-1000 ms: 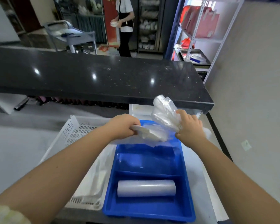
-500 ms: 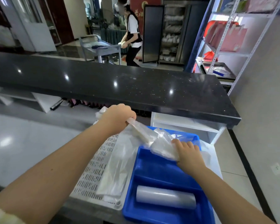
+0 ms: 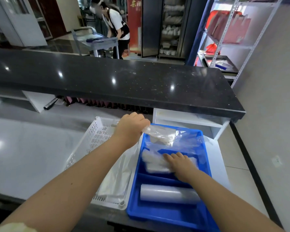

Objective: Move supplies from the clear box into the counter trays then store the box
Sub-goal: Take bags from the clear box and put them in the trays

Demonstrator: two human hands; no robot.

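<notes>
With the left hand (image 3: 130, 126) pinching a clear plastic bag (image 3: 161, 134) and the right hand (image 3: 179, 162) flat, unclosed, on crumpled bags (image 3: 155, 162) in the blue plastic tray (image 3: 206, 158), the slippery film may spill out.

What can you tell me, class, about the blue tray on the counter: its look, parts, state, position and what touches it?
The blue tray looks like glossy moulded plastic, rectangular, with raised walls and cross dividers. It sits on the counter beside a white perforated basket. The near compartment holds a clear roll lying crosswise. In a farther compartment the right hand presses clear plastic bags flat; the left hand holds another clear bag above the far end.
</notes>
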